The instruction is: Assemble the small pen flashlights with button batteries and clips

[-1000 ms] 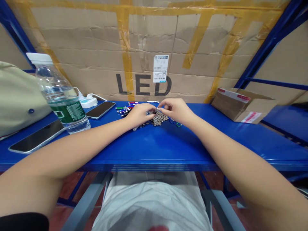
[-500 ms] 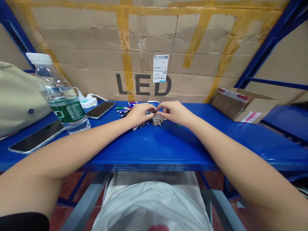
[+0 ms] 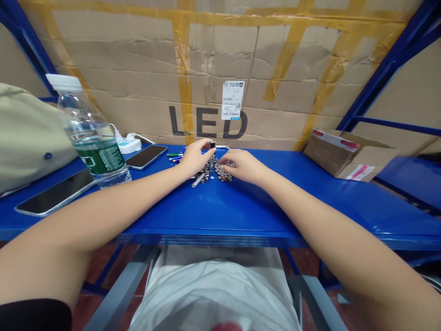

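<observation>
blue shelf (image 3: 241, 207) backed by a taped cardboard box (image 3: 275, 69) marked led. left hand (image 3: 194, 158) pinches a small dark part (image 3: 212, 145) between thumb and fingertips, raised just above a pile of small metal pieces (image 3: 218, 169). right hand (image 3: 241, 166) lies on the pile, fingers curled loosely into it. bottle (image 3: 91, 133) and two phones (image 3: 146, 156) stand left.

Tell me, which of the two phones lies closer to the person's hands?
The smaller-looking phone, farther back beside the white power strip, is closer to the left hand. The other phone lies by the table's front edge, left of the water bottle.
</observation>
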`<state>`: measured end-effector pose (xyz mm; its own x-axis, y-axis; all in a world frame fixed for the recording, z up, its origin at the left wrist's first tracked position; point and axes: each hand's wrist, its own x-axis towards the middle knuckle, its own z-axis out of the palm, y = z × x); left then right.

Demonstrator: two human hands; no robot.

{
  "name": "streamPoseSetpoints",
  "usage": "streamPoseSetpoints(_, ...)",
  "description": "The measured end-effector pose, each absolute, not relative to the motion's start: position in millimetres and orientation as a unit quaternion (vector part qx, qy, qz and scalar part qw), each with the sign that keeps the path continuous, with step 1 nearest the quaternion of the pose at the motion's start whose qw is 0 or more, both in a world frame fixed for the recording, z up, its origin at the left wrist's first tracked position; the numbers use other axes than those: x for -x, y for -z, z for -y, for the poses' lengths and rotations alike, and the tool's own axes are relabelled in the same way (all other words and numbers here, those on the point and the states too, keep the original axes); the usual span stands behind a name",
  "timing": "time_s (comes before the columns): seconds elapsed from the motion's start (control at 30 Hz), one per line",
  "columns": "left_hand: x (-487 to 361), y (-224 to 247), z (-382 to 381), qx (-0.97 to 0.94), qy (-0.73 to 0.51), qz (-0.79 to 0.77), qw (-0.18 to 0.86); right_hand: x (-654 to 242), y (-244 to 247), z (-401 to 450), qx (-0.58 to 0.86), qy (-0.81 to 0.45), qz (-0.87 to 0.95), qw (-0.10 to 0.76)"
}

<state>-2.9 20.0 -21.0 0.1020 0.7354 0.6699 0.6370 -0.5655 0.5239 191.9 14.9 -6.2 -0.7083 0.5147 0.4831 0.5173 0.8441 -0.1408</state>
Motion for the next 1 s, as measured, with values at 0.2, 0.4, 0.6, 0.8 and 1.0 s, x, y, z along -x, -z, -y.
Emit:
streamPoseSetpoints(0.2,2.9,21.8,-20.2,-0.747,-0.48,-0.458,0.04,-174.6,18.6,-15.4,0.242,0.062,0.951,0.183)
streamPoseSetpoints(0.4,-0.9,18.3,-13.8,-0.749,-0.468,-0.469,0.034,-174.0,22.0,-17.3,0.246,0.09,0.948,0.179)
streamPoseSetpoints(0.6,-1.8,18.2,-12.8,-0.753,-0.459,-0.472,0.028,-168.4,18.3,-8.6,0.251,0.106,0.947,0.171)
streamPoseSetpoints(0.8,-2.7,17.9,-12.4,-0.752,-0.453,-0.477,0.035,-167.4,14.8,-6.2,0.271,0.121,0.943,0.149)
streamPoseSetpoints(1.0,-1.6,19.3,-14.1,-0.762,-0.455,-0.459,0.037,-165.4,12.1,-6.4,0.274,0.155,0.94,0.132)
